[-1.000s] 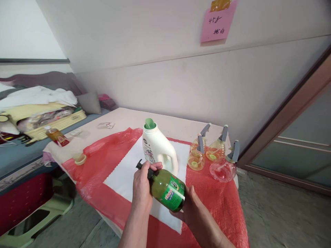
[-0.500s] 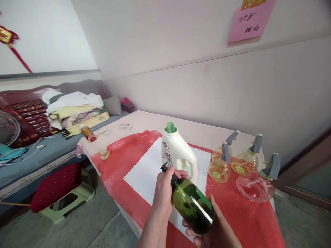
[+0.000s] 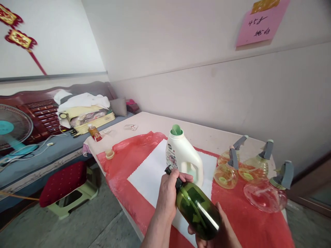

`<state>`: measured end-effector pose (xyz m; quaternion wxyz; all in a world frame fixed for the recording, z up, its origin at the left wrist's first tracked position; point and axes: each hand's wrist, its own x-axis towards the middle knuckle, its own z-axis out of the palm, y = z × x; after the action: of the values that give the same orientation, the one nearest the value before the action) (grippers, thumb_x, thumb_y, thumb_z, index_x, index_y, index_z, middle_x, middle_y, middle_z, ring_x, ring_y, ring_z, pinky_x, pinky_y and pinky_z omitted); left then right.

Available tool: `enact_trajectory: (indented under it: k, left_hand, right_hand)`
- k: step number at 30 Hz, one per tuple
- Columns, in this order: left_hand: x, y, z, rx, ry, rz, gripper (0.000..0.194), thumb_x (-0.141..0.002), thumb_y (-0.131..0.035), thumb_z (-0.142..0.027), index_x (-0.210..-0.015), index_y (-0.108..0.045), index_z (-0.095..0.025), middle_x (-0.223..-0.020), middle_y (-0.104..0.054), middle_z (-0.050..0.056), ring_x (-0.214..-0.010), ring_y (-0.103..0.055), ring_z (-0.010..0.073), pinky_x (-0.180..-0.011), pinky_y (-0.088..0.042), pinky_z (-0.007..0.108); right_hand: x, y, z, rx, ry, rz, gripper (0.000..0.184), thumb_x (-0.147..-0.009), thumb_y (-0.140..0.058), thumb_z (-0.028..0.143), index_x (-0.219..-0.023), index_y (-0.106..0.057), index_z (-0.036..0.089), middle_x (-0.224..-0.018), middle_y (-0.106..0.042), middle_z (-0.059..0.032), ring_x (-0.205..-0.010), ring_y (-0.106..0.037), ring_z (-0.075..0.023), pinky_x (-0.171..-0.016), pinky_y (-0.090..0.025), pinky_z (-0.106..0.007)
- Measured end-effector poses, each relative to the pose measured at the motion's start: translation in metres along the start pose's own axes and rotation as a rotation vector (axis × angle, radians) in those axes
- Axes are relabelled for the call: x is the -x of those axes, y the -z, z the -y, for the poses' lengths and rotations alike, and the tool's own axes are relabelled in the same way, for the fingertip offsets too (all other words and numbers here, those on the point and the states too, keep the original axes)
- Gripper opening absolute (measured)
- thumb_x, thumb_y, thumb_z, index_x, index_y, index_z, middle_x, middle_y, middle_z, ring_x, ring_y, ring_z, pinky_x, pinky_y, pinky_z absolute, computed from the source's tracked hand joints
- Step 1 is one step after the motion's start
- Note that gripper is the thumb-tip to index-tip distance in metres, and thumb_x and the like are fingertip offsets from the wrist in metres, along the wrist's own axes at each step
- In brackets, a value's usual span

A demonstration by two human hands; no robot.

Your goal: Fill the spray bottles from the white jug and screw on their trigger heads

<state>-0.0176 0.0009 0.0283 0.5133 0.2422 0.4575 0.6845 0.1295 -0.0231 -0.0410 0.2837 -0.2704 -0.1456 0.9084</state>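
Head view. The left hand [image 3: 168, 187] is closed around the neck of a green translucent pump bottle [image 3: 198, 210], its thumb and fingers just below the black pump head [image 3: 169, 169]. The right hand [image 3: 224, 225] is partly closed, with thumb and curled fingers cupping the lower body and base. The bottle lies obliquely between the hands, pump head toward the left hand, base toward the right; a tube is visible through its wall.

Just beyond the left hand, a white handled jug [image 3: 182, 148] stands upright on a white sheet with a serrated edge [image 3: 147, 172], a green scoop-like piece [image 3: 176, 129] in its mouth. Beneath the sheet, a red plastic covering [image 3: 129, 162] is spread over the pale table [image 3: 155, 121].

Beyond and to the right of the right hand stand four clear bottles with grey trigger heads: three yellowish ones, at the front [image 3: 225, 177], at the rear [image 3: 221, 159] and to the right [image 3: 254, 165], and a pinkish one [image 3: 266, 194], nearest the right hand's outer side.

Well to the left of the hands are a cream ring-shaped object [image 3: 110, 154] and, farther off, an amber bottle with a white cap [image 3: 94, 133].
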Motion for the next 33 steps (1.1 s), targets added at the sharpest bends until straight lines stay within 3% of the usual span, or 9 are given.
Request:
enact_trajectory:
  k: [5,10,13,15,18,21,24,27,33]
  left_hand:
    - [0.001,0.003,-0.001,0.022,0.009,0.057,0.036,-0.084,-0.06,-0.051,-0.081,-0.064,-0.015,-0.098,-0.071,0.013,-0.094,-0.065,0.026,-0.086,-0.046,0.036]
    - [0.011,0.005,-0.011,0.002,0.119,0.308,0.061,-0.072,-0.077,-0.046,-0.123,-0.054,-0.022,-0.11,-0.067,0.01,-0.102,-0.063,0.0264,-0.084,-0.046,0.035]
    - [0.015,0.004,-0.015,-0.028,0.156,0.436,0.069,-0.06,-0.086,-0.03,-0.123,-0.057,-0.02,-0.108,-0.067,0.011,-0.101,-0.063,0.0293,-0.082,-0.046,0.036]
    - [0.015,0.007,-0.017,-0.045,0.105,0.429,0.064,-0.059,-0.085,-0.026,-0.119,-0.061,-0.018,-0.108,-0.068,0.011,-0.102,-0.063,0.0295,-0.085,-0.046,0.037]
    - [0.004,0.023,-0.024,-0.035,-0.029,0.272,0.065,-0.059,-0.084,-0.03,-0.117,-0.061,-0.017,-0.11,-0.068,0.013,-0.103,-0.063,0.0304,-0.09,-0.046,0.039]
    - [-0.022,0.053,-0.032,-0.033,-0.19,-0.132,0.066,-0.067,-0.076,-0.048,-0.123,-0.053,-0.022,-0.117,-0.066,0.012,-0.102,-0.066,0.0289,-0.087,-0.05,0.04]
    - [-0.066,0.081,-0.035,-0.54,-0.303,-0.509,0.058,-0.076,-0.067,-0.052,-0.124,-0.048,-0.024,-0.116,-0.066,0.011,-0.103,-0.066,0.0243,-0.086,-0.051,0.037]
    - [-0.12,0.096,-0.033,-0.728,-0.282,-0.532,0.058,-0.067,-0.078,-0.042,-0.113,-0.052,-0.019,-0.105,-0.067,0.014,-0.101,-0.066,0.0295,-0.089,-0.048,0.042]
    - [-0.214,0.1,-0.024,-0.963,-0.288,-0.554,0.071,-0.058,-0.084,-0.033,-0.118,-0.048,-0.018,-0.126,-0.053,0.021,-0.126,-0.048,0.0401,-0.101,-0.037,0.052]
  right_hand:
    - [-0.001,-0.002,0.002,-0.049,0.032,-0.064,0.062,-0.076,-0.061,0.074,-0.096,-0.071,0.016,-0.078,-0.071,-0.0139,-0.055,-0.065,-0.0166,-0.052,-0.05,-0.023]
    - [0.001,0.001,0.019,0.017,0.219,-0.093,0.062,-0.072,-0.066,0.072,-0.109,-0.067,0.022,-0.091,-0.072,-0.0129,-0.07,-0.067,-0.0224,-0.066,-0.054,-0.035]
    - [-0.001,0.003,0.019,0.051,0.174,-0.106,0.066,-0.069,-0.068,0.074,-0.111,-0.065,0.023,-0.094,-0.072,-0.0127,-0.069,-0.067,-0.0235,-0.063,-0.052,-0.034]
    - [-0.003,0.001,0.015,0.062,0.16,-0.12,0.07,-0.066,-0.069,0.075,-0.115,-0.061,0.024,-0.103,-0.07,-0.0129,-0.077,-0.069,-0.026,-0.063,-0.052,-0.033]
    - [-0.003,-0.003,0.013,0.07,0.174,-0.094,0.083,-0.064,-0.069,0.077,-0.127,-0.052,0.027,-0.12,-0.065,-0.0135,-0.09,-0.068,-0.0281,-0.064,-0.051,-0.032]
    - [-0.004,-0.004,0.018,0.062,0.208,-0.092,0.08,-0.068,-0.068,0.076,-0.126,-0.053,0.022,-0.118,-0.065,-0.0149,-0.083,-0.067,-0.0233,-0.062,-0.049,-0.029]
    - [-0.005,-0.002,0.024,0.023,0.256,-0.12,0.067,-0.074,-0.067,0.07,-0.116,-0.058,0.018,-0.109,-0.068,-0.0125,-0.078,-0.065,-0.018,-0.062,-0.047,-0.025]
    - [-0.004,0.002,0.026,0.023,0.256,-0.112,0.062,-0.074,-0.069,0.066,-0.111,-0.061,0.017,-0.104,-0.069,-0.0107,-0.077,-0.063,-0.0163,-0.064,-0.045,-0.025]
    - [0.0,0.012,0.032,0.018,0.269,-0.122,0.053,-0.076,-0.07,0.061,-0.105,-0.065,0.017,-0.103,-0.068,-0.0108,-0.078,-0.062,-0.0167,-0.065,-0.043,-0.026]
